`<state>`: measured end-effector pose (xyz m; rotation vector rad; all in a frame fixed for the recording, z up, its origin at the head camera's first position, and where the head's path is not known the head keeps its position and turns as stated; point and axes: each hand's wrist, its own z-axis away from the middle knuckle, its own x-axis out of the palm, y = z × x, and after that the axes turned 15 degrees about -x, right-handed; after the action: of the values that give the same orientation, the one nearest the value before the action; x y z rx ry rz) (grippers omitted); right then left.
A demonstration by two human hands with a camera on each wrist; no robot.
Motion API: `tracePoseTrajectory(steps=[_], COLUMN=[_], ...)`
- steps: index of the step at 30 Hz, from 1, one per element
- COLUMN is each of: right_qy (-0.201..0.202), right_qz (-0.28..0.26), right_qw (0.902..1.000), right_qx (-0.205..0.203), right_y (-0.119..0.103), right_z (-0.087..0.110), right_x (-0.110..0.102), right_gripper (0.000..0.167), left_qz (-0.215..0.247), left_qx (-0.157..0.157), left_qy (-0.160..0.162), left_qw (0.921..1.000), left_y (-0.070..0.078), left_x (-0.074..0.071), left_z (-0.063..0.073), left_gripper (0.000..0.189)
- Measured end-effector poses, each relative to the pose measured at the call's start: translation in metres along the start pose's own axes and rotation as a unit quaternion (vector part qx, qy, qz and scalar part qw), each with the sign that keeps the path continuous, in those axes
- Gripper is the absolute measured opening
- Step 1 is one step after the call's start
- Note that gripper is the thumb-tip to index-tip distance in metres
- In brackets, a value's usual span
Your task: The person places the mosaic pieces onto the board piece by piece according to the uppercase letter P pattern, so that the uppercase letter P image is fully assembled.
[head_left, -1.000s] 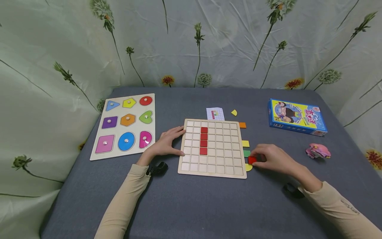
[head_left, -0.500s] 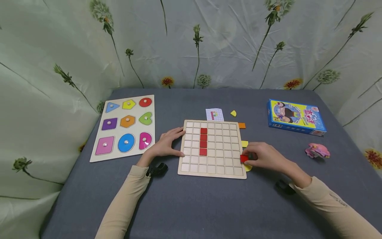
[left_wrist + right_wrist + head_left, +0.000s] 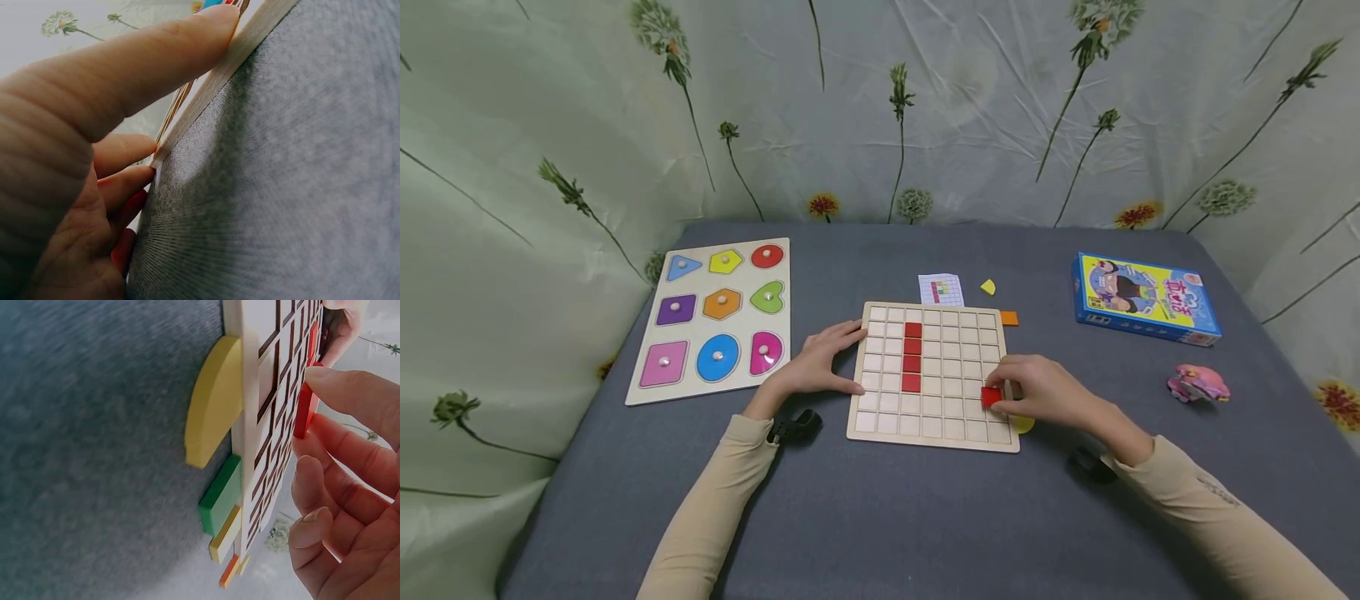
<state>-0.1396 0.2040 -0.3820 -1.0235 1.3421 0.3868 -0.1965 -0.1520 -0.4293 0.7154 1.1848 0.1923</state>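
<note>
Between thumb and fingertips my right hand point(image 3: 1047, 388) pinches a red square tile point(image 3: 991, 397), over the right side of the wooden grid board point(image 3: 932, 444). In the right wrist view the red tile point(image 3: 304, 409) stands above the grid cells. A column of several red tiles point(image 3: 912, 357) fills cells left of the board's middle. My left hand point(image 3: 816, 362) rests against the board's left edge, thumb and fingers spread and fairly straight; the left wrist view shows the thumb point(image 3: 181, 47) along that edge.
Right of the board lie a yellow rounded piece point(image 3: 212, 403), a green piece point(image 3: 220, 495) and an orange piece point(image 3: 1009, 318). A pattern card point(image 3: 942, 289) and a yellow wedge point(image 3: 988, 287) lie behind. A shape puzzle point(image 3: 696, 321), a blue box point(image 3: 1146, 297) and a pink toy point(image 3: 1198, 382) flank them.
My right hand has carried the red tile leftward, from beside the board's right edge to over its right-hand cells. The left hand has stayed at the left edge.
</note>
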Motion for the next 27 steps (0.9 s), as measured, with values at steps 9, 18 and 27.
tracePoseTrajectory(steps=[9,18,27], right_qy=[0.003,0.006,0.007], right_qz=[-0.016,-0.006,-0.007], right_qw=[0.9999,0.9998,0.9991], right_qx=[-0.004,-0.017,-0.041], right_y=[-0.005,-0.011,-0.016], right_z=[-0.011,-0.022,-0.035], right_x=[0.005,0.011,0.016], right_gripper=[0.021,0.02,0.017], left_qz=[-0.002,-0.004,-0.005], left_qx=[0.004,0.009,0.007], left_qy=[0.002,0.009,0.008], left_qw=[1.0,0.9999,0.9999], left_y=[0.001,0.001,0.001], left_x=[-0.001,0.0,-0.002], left_z=[0.001,0.001,0.001], left_gripper=[0.091,0.091,0.091])
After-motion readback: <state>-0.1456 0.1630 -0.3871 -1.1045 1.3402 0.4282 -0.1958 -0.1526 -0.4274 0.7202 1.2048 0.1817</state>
